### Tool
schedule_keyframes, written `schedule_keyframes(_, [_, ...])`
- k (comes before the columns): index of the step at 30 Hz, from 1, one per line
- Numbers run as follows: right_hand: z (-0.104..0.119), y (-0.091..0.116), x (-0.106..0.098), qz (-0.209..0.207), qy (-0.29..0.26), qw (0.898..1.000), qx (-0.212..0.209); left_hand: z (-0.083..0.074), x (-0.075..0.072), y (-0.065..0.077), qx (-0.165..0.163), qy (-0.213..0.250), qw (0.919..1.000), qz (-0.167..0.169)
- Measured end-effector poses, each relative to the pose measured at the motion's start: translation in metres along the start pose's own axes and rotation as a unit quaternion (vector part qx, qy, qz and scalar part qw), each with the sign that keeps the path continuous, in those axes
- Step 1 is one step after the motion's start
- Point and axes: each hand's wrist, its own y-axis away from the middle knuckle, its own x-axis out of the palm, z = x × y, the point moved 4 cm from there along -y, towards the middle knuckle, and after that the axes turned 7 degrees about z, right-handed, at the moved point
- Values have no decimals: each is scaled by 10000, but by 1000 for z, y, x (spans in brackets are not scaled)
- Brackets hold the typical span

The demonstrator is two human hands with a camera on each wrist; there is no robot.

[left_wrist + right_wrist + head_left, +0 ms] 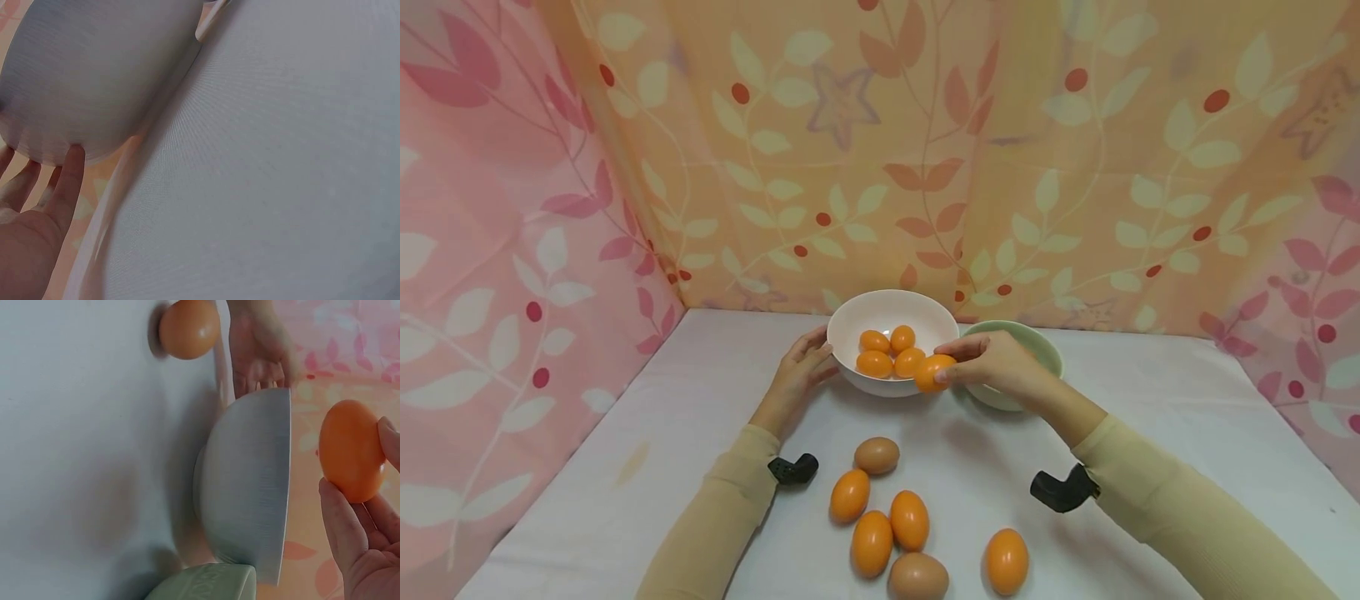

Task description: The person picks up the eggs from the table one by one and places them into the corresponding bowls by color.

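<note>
A white bowl (892,305) holds several orange eggs (874,364) at the back of the table. My left hand (799,372) touches the bowl's left side, its fingers extended against the outer wall, as the left wrist view also shows of the hand (39,219). With thumb and fingertips my right hand (1000,367) pinches an orange egg (932,373) by the bowl's right front rim. In the right wrist view this egg (352,452) is held above the level of the rim.
Right of the white bowl, a green bowl (1043,350) stands close against it, partly behind my right hand. In front lie a brown egg (877,456), another brown egg (919,577) and several orange eggs (872,543). Patterned curtain (880,167) closes off the table's back.
</note>
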Motion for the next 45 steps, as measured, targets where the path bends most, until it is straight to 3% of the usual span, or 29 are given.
schedule_keyframes(9, [-2, -26, 0, -33, -798, 9968, 22, 3, 0, -1, 22, 95, 9999, 45])
schedule_keyframes(18, [-5, -46, -3, -209, -659, 9974, 184, 1, 0, 0, 75, 157, 9998, 44])
schedule_keyframes(29, [-5, -73, 10, -345, -906, 9951, 209, 2, 1, 0, 32, 114, 9999, -9])
schedule_keyframes(45, [-6, -101, 17, -637, -352, 9970, 280, 1, 2, 1, -16, 101, 9999, -44])
